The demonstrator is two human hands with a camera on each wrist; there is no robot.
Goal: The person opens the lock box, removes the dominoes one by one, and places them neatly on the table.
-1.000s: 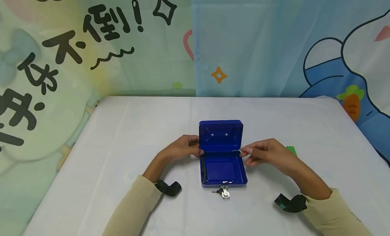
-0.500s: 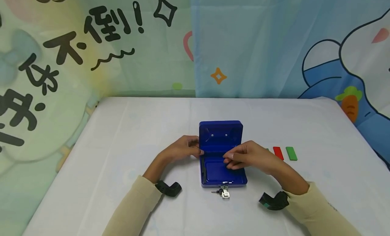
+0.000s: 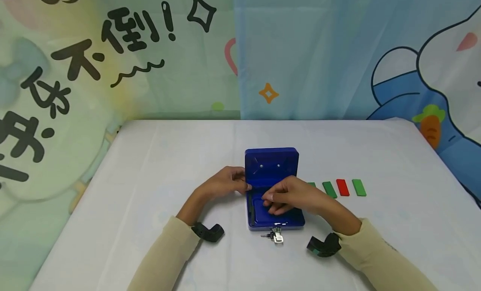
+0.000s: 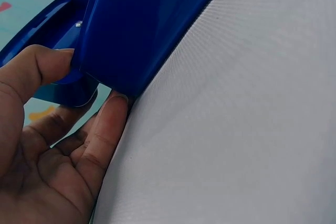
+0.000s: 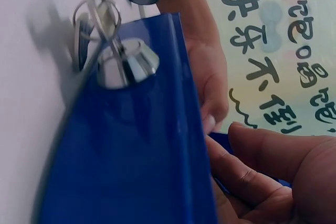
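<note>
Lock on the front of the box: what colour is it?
The lock is shiny silver against the blue box; it shows best in the right wrist view.

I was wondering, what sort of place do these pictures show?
Probably an indoor spot set up for recording tabletop work: a white-covered table, a cartoon-printed backdrop behind it, and a black device worn at each wrist.

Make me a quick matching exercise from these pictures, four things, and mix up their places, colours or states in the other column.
1. Cash box lid
2. Keys
3. Red tile
4. Tablecloth

A. Between two green tiles
B. At the cash box's front lock
C. White
D. Standing open

Pairs: 1-D, 2-B, 3-A, 4-C
</note>
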